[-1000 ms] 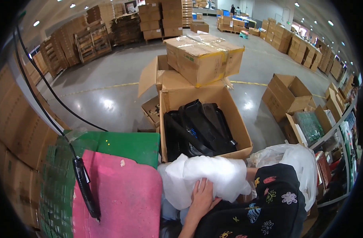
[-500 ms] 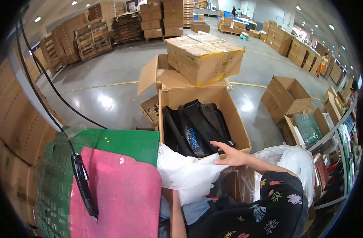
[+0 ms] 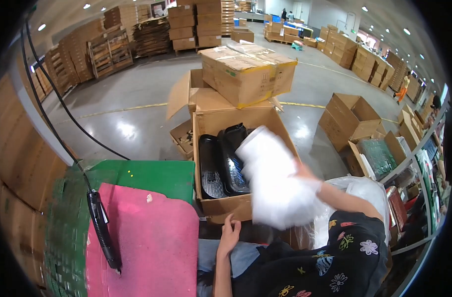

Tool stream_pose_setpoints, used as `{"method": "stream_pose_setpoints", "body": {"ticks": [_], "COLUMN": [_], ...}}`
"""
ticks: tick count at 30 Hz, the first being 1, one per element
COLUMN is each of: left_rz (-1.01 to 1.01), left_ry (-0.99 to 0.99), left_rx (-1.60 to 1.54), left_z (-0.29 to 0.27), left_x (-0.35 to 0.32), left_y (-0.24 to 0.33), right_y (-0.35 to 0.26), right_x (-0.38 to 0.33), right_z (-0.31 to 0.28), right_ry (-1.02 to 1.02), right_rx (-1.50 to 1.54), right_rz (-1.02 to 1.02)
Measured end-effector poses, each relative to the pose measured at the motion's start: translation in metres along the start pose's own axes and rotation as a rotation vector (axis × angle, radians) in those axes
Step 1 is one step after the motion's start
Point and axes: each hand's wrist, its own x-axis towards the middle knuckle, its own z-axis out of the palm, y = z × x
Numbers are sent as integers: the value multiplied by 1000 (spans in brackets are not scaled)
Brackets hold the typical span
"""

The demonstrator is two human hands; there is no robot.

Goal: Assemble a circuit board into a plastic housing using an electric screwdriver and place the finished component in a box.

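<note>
A white plastic-wrapped bundle (image 3: 278,180), blurred with motion, is held up over the near right corner of an open cardboard box (image 3: 221,121), partly covering the box's right wall. The right hand (image 3: 305,178) grips the bundle from its right side; its fingers are mostly hidden behind the white wrap, so only the wrist and a bare forearm show, coming in from the lower right above a black flowered garment (image 3: 330,262). The left hand (image 3: 229,235) is free of the bundle, its fingers loosely curled and resting against the near outer wall of the box. Inside the box lie black trays (image 3: 221,161), standing side by side along its left half. A closed cardboard carton (image 3: 246,72) sealed with tape sits on further boxes just beyond the open one. To the left, near, is a table with a green mat (image 3: 152,175) and a pink sheet (image 3: 147,247) over it, and a black handheld device (image 3: 102,230) on a black cable (image 3: 58,106) lies at the pink sheet's left edge. A clear plastic bag (image 3: 359,190) sits to the right, near more open cartons (image 3: 352,116).
</note>
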Motion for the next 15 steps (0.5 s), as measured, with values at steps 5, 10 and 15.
{"method": "stream_pose_setpoints", "body": {"ticks": [5, 10, 15], "left_rz": [82, 92, 131], "left_ry": [244, 344, 315], "left_rx": [154, 100, 227], "left_z": [4, -3, -10], "left_x": [-1, -17, -26], "left_y": [5, 12, -5], "right_y": [116, 192, 182], "right_x": [-21, -204, -280], "right_z": [-227, -259, -142], "right_ry": [935, 780, 281], "right_rx": [-822, -860, -827], "right_rz": [21, 737, 1009]}}
